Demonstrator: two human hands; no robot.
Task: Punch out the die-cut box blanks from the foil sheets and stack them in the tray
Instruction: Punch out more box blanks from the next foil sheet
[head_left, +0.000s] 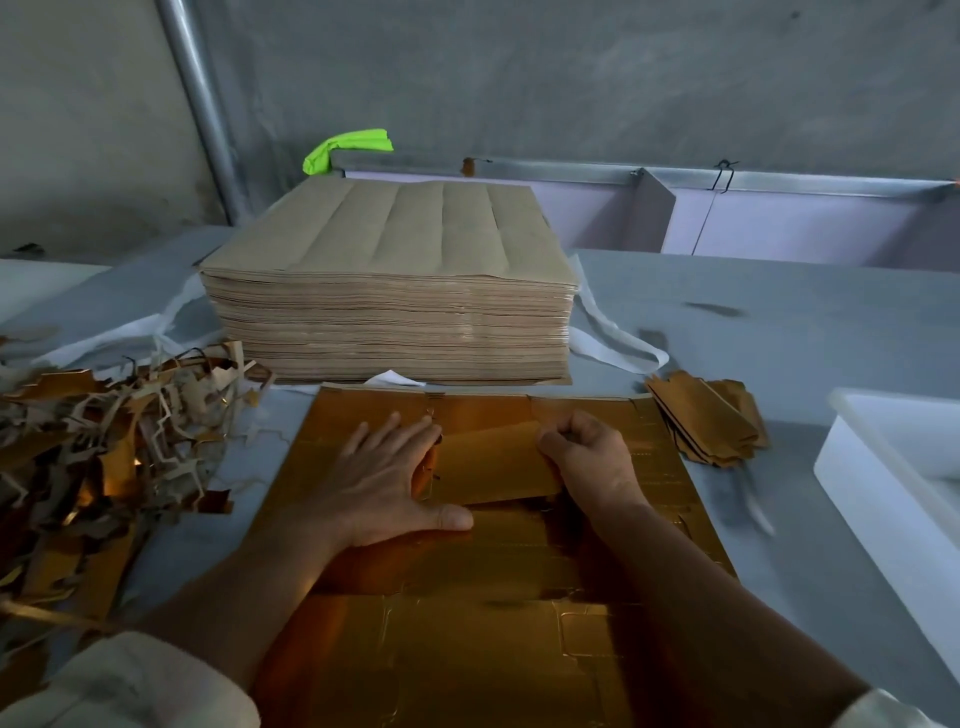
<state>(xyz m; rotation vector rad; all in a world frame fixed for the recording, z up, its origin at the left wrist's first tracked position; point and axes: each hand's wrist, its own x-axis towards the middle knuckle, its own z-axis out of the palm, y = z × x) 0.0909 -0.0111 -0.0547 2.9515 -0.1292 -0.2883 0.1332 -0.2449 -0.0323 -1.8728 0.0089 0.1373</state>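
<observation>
Gold foil sheet (467, 577) lies at six o'clock, left hand (387, 480) pressing it flat, right hand (589, 460) pinching a half-lifted box blank (493, 462) that may tear if yanked toward the three-o'clock tray (865, 467).

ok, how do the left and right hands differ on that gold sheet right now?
Pose: the left hand lies flat with fingers straight; the right hand has its fingers curled.
Job: the left hand presses the foil sheet down beside the blank; the right hand grips the blank's right edge.
Shared: both flank the same blank, which sits askew on the sheet.
</observation>
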